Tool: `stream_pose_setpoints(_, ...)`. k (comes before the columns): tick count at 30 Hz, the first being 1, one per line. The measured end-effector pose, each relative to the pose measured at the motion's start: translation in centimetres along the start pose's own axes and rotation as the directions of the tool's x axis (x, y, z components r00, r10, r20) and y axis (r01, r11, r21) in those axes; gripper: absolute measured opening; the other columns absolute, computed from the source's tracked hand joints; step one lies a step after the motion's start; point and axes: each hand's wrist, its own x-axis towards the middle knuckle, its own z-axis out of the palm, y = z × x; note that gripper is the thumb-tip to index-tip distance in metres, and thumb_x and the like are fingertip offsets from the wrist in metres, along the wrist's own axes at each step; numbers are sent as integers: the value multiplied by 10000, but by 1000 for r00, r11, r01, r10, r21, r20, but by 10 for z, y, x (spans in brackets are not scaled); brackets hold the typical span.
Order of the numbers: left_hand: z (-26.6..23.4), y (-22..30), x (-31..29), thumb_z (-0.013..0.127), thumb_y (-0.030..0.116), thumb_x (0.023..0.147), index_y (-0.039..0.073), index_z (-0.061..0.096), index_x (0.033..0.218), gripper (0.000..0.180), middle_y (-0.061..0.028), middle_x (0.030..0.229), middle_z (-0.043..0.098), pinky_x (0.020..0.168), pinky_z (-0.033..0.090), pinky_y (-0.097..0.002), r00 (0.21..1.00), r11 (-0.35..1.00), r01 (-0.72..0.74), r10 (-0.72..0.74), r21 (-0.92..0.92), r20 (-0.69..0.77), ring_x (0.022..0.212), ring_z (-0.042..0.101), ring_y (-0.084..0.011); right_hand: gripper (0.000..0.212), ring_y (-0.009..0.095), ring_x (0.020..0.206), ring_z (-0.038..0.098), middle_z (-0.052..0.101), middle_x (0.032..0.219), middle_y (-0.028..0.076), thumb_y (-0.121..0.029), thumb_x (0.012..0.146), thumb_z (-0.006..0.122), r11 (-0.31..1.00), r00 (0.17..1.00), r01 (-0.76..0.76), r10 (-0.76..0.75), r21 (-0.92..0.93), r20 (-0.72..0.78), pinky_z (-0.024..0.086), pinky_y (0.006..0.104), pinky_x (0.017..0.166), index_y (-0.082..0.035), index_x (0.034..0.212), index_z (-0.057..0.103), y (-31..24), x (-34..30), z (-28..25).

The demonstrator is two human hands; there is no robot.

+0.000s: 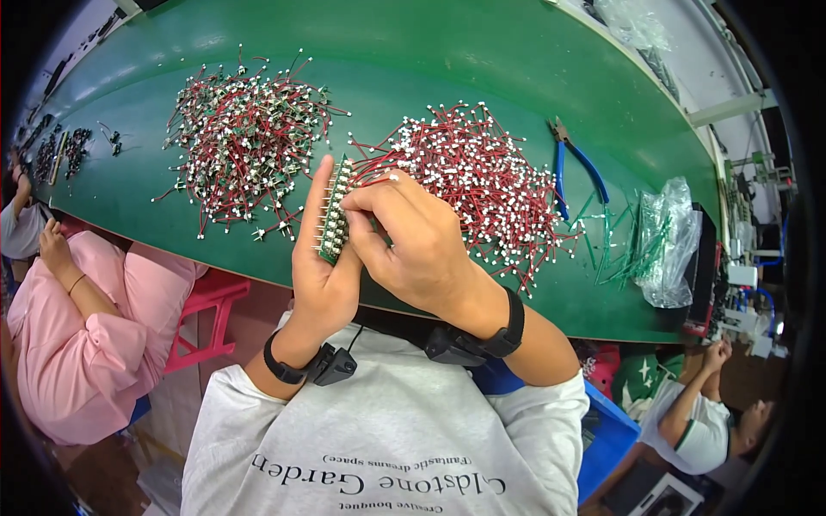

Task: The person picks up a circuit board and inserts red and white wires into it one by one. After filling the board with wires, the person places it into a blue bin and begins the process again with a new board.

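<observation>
My left hand (pixel 323 288) is closed around a narrow green circuit board strip (pixel 335 211), held upright between thumb and fingers. Rows of small white connectors line the strip, and thin pins stick out on its left side. My right hand (pixel 413 236) pinches at the board's right face, its thumb and forefinger together. A short red wire lead (pixel 372 181) with a white plug shows above the right forefinger, running to the board; the end at the fingertips is hidden. Both hands are over the near edge of the green table (pixel 379 77).
Left of my hands lies a heap of red wire leads with small green boards (pixel 249 142). A heap of white-plugged red leads (pixel 473 172) lies right. Beyond it are blue-handled pliers (pixel 575 163), green strips (pixel 611 241) and a clear plastic bag (pixel 671 245). People sit on both sides.
</observation>
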Motion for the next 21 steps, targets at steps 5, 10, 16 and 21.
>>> stream_pose_setpoints(5, -3, 2, 0, 447, -98, 944, -59, 218, 1529, 629, -164, 1402, 488, 1014, 412, -279, 999, 992, -32, 31, 121, 13, 1189, 525, -156, 188, 271, 666, 634, 616, 824, 123, 54, 758, 697, 996, 999, 26, -24, -87, 25, 516, 347, 550, 12, 925, 623, -5, 1, -4)
stream_pose_setpoints(10, -1, 2, -1, 445, -99, 939, -57, 228, 1527, 628, -162, 1400, 490, 1013, 416, -282, 1000, 995, -13, 11, 97, 16, 1192, 525, -157, 180, 264, 654, 634, 614, 818, 120, 51, 755, 697, 995, 999, -1, 5, -100, 39, 512, 346, 540, 7, 913, 621, -5, 1, -6)
stream_pose_setpoints(16, -3, 2, -3, 439, -111, 926, -48, 245, 1527, 634, -160, 1399, 490, 1012, 419, -282, 997, 997, 71, -71, -3, 33, 1190, 527, -157, 166, 258, 628, 627, 610, 805, 120, 62, 753, 685, 999, 999, -25, 27, -45, 44, 508, 336, 523, 14, 897, 616, -5, 2, -7)
stream_pose_setpoints(21, -3, 4, -4, 430, -122, 916, -47, 247, 1527, 642, -148, 1392, 493, 1008, 429, -285, 995, 996, 82, -80, -35, 59, 1182, 527, -152, 167, 257, 625, 624, 609, 800, 118, 66, 749, 683, 998, 997, -70, 70, 0, 40, 508, 336, 517, 20, 892, 612, -6, 1, -8)
